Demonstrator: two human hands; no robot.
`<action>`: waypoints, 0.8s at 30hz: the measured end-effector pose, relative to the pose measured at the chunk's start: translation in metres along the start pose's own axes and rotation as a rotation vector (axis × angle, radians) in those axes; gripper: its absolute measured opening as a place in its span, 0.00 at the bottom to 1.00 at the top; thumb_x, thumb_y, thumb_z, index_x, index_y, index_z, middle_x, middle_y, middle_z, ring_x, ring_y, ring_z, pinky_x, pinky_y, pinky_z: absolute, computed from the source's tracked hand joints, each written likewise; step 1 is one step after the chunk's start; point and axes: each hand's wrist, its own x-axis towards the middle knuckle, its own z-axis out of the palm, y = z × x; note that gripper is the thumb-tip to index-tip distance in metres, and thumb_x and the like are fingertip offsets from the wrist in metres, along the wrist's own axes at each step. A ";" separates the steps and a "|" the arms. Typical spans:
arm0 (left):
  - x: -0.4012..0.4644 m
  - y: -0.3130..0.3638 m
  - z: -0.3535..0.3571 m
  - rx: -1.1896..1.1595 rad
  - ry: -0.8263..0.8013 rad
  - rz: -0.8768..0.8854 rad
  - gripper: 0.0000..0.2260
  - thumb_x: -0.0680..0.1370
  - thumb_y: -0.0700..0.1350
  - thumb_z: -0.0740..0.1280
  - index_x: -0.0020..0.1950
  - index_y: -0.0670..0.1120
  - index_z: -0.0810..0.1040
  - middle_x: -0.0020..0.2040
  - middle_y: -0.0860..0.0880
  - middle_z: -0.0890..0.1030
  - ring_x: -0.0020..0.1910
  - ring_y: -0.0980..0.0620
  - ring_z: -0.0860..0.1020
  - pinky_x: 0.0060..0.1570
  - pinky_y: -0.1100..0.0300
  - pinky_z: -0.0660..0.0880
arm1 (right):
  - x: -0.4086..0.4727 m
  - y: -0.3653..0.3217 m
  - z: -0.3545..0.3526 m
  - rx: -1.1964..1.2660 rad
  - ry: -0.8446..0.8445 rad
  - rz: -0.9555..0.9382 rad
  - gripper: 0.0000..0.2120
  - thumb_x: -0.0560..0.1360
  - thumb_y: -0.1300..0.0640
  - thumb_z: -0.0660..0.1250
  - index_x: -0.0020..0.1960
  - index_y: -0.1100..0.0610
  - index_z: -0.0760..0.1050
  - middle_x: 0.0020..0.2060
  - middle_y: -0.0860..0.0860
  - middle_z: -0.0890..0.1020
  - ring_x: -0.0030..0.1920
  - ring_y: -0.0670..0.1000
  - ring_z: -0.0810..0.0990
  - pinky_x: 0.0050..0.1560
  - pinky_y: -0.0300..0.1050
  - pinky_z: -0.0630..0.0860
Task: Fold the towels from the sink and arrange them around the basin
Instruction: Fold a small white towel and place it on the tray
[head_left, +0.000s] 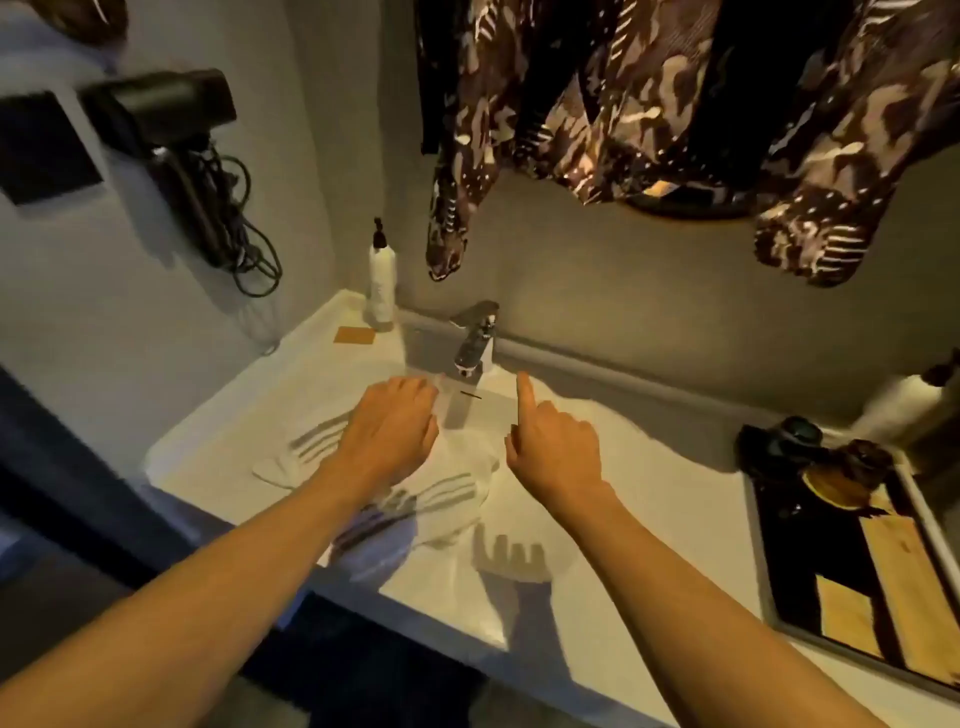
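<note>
Left hand (392, 431) palm-down, loose, over towel (457, 499) in basin (208, 447); right hand (553, 447) empty, forefinger out; towel directly beneath left, nearer.

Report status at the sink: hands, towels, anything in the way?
Left hand and right hand over the basin, neither gripping. White towels still heaped in the sink, unfolded. Faucet just behind the hands; nothing blocking.

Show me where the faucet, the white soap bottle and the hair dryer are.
faucet (475, 340): head view, on its metal body.
white soap bottle (382, 283): head view, on its white middle.
hair dryer (161, 106): head view, on its dark barrel.
</note>
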 end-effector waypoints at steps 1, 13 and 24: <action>0.002 -0.013 0.017 -0.022 -0.054 -0.001 0.08 0.78 0.45 0.62 0.52 0.44 0.78 0.51 0.42 0.80 0.47 0.40 0.78 0.45 0.48 0.74 | 0.011 -0.008 0.018 0.014 -0.078 0.023 0.34 0.79 0.50 0.60 0.79 0.51 0.46 0.50 0.55 0.81 0.42 0.57 0.80 0.41 0.50 0.77; -0.037 -0.044 0.173 -0.223 -0.921 -0.042 0.32 0.70 0.72 0.59 0.64 0.51 0.70 0.58 0.48 0.76 0.56 0.43 0.75 0.54 0.50 0.69 | 0.032 -0.070 0.182 0.184 -0.799 0.241 0.11 0.80 0.52 0.56 0.44 0.55 0.73 0.53 0.55 0.81 0.52 0.57 0.80 0.43 0.44 0.68; 0.030 -0.067 0.133 -0.460 -0.754 -0.024 0.14 0.81 0.52 0.58 0.41 0.47 0.75 0.44 0.45 0.81 0.43 0.46 0.77 0.41 0.53 0.72 | 0.048 -0.045 0.178 0.297 -0.705 0.014 0.24 0.76 0.46 0.63 0.71 0.47 0.66 0.67 0.52 0.75 0.63 0.58 0.75 0.59 0.56 0.74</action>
